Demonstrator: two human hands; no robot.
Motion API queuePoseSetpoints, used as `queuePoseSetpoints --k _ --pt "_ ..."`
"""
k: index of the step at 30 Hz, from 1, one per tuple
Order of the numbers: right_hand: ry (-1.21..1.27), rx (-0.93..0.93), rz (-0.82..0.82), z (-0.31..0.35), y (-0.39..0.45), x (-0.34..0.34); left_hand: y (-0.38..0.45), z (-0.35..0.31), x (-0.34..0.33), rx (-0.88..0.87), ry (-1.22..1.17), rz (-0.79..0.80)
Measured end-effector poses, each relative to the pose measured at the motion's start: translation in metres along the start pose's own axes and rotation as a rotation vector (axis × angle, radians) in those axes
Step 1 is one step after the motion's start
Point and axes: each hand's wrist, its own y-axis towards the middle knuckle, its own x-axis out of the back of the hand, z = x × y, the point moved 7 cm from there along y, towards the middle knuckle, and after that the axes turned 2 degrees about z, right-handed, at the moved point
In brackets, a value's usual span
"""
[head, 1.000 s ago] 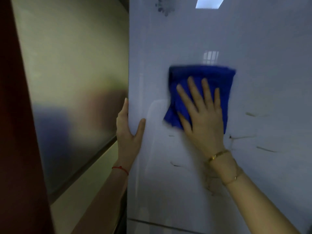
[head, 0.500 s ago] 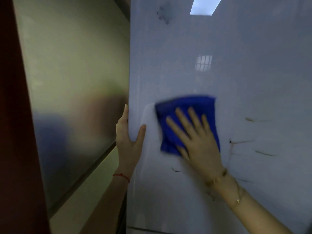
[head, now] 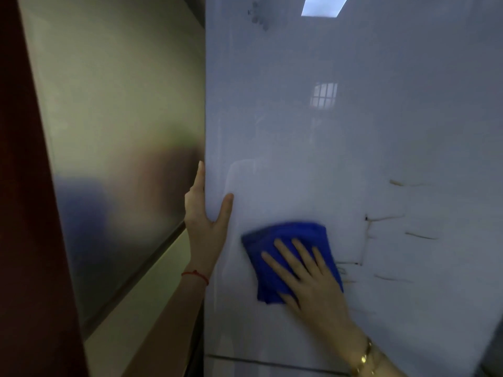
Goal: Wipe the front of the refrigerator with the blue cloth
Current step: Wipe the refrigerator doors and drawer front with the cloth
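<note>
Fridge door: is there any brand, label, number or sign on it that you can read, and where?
None readable.
The fridge door shows no legible text.
The dark smudge near the top is too blurred to tell if it is lettering.
The brown streaks right of the blue cloth are marks, not words.

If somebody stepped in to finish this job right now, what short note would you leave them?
Left hand: holds the fridge door's left edge, thumb on the front.
Right hand: fingers flat, pressing the blue cloth on the lower middle of the door.
Done: cannot tell how much is wiped.
Left: brown streaks right of the cloth; dark smudge near the top.
</note>
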Motion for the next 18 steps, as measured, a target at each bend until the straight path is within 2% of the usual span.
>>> queuePoseSetpoints --k 1,3,6,8,12,15,18 --pt "-0.013 0.019 0.025 0.0 -0.011 -0.004 0.0 0.0 0.001 -0.001 0.003 -0.008" --pt "-0.002 -0.001 -0.036 -0.019 0.007 0.01 0.0 0.0 0.0 0.005 0.01 -0.004" --pt "0.125 -0.228 -0.241 -0.071 0.077 0.06 -0.001 0.002 0.0 0.007 0.019 -0.008" --pt "0.178 -0.349 -0.297 -0.081 0.103 0.077 0.0 0.004 -0.001 0.011 0.019 -0.003" --pt "0.115 -0.176 -0.182 -0.03 0.059 0.038 0.0 0.003 0.001 -0.009 0.045 -0.018" --pt "0.057 -0.088 -0.117 -0.038 0.033 0.027 0.0 0.0 0.002 -0.026 0.054 -0.02" --pt "0.104 -0.167 -0.231 -0.075 0.078 0.065 0.0 0.002 0.001 -0.003 0.056 -0.017"
